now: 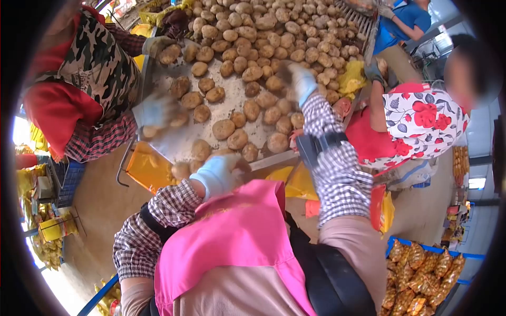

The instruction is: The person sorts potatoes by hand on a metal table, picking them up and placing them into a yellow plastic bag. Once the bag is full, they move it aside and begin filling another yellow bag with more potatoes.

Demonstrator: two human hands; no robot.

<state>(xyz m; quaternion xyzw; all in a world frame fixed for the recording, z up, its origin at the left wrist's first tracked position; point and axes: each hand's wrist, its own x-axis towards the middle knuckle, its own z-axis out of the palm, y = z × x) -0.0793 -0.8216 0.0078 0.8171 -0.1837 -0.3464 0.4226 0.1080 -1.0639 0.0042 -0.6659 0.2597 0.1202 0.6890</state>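
Note:
Many loose brown potatoes (223, 129) lie on a metal sorting table (163, 87), heaped thickest at the far end. My left hand (219, 174), in a light blue glove, is at the near edge of the table, beside the closest potatoes. Its fingers are smeared, so I cannot see whether they hold anything. Stretched forward over the right part of the table, my right hand (299, 81) is among potatoes by the edge of the heap. Motion blurs its gloved fingers too, and any potato in them cannot be made out.
A person in a camouflage apron (97, 58) works at the left, gloved hands over the table. A person in a floral top (421, 121) and another in blue (403, 23) stand at the right. An orange-yellow bag (150, 166) hangs below the table; filled net bags (421, 274) fill a blue-framed crate.

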